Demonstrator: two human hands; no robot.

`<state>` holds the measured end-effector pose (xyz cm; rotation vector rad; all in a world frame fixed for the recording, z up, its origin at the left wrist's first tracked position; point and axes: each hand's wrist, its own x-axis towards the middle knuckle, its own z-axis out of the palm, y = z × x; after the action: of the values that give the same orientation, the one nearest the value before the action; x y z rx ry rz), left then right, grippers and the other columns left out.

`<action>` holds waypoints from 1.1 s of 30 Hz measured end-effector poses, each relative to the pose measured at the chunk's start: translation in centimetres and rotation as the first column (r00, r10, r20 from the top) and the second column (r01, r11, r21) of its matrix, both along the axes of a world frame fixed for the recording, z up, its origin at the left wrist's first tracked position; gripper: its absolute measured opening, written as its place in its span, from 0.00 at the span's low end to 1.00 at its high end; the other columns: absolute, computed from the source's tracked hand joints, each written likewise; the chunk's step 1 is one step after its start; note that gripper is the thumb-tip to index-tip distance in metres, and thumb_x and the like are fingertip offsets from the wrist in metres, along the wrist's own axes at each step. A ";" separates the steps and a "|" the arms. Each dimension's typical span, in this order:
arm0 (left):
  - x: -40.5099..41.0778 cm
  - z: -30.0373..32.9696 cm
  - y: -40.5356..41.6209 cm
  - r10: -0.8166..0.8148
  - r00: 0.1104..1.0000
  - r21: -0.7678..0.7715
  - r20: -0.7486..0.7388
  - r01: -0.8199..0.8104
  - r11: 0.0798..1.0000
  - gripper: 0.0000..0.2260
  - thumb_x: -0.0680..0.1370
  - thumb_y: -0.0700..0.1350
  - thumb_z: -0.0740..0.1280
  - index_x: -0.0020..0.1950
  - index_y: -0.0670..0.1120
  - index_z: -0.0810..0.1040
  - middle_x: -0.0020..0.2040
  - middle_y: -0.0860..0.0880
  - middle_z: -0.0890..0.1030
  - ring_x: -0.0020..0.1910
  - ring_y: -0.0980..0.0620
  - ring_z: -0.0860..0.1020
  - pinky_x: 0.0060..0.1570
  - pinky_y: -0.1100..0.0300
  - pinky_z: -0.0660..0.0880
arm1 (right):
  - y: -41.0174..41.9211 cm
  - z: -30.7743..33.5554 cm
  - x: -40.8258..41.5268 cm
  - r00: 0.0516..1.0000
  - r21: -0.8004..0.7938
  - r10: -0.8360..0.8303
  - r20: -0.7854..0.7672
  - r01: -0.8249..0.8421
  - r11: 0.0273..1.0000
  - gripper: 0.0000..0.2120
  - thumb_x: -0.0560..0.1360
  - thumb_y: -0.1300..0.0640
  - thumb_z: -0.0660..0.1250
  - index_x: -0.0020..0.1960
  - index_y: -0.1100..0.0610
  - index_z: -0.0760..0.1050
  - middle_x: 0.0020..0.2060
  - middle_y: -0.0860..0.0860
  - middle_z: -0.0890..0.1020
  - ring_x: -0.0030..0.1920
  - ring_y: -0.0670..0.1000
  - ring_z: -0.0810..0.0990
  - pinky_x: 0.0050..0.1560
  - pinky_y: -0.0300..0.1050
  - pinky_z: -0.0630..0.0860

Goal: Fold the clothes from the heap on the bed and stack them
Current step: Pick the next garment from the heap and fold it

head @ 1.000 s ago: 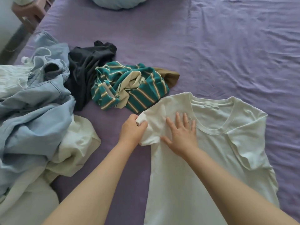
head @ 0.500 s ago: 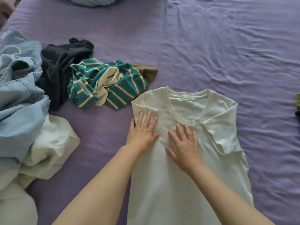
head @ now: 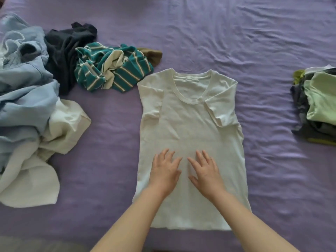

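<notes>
In the head view, a white T-shirt [head: 190, 124] is seen spread face-up on the purple bed [head: 254, 42], its neckline away from the person and both short sleeves turned in over the chest. The left hand [head: 164, 172] and the right hand [head: 206, 172] are laid flat on the lower middle of the shirt, side by side, fingers straight and slightly spread; nothing is gripped by either. A second ago the left sleeve was being pinched and tucked in near the collar while the right hand pressed the chest; half a second ago both palms were flat just under the neckline. Since then the hands have been drawn down the front toward the hem, so the cloth is judged to be in the course of being smoothed after the sleeve fold. The sleeve step appears finished, and the body of the shirt is not yet folded over. To the left, the unfolded heap is seen: pale blue denim [head: 23, 84], a cream garment [head: 60, 128], a dark garment [head: 67, 51] and a teal striped top [head: 112, 68] with a brown piece [head: 151, 55] behind it. At the right edge, well apart from the shirt, a stack of folded clothes [head: 318, 106] lies, where this shirt would likely be placed.
</notes>
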<state>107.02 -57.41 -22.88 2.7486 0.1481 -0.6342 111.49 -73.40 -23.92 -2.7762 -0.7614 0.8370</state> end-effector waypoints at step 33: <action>-8.6 0.4 -2.6 0.201 0.947 -0.286 -0.251 -0.271 0.919 0.09 0.82 0.51 0.59 0.55 0.48 0.75 0.52 0.47 0.80 0.52 0.45 0.77 0.46 0.54 0.71 | -6.1 1.1 -9.2 0.962 0.301 -0.262 -0.081 0.274 0.913 0.04 0.72 0.56 0.73 0.47 0.53 0.82 0.46 0.50 0.83 0.49 0.56 0.80 0.43 0.47 0.76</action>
<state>98.43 -60.00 -22.45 2.3016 0.3890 -0.8100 102.26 -79.54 -22.85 -2.4975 -0.4431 0.6532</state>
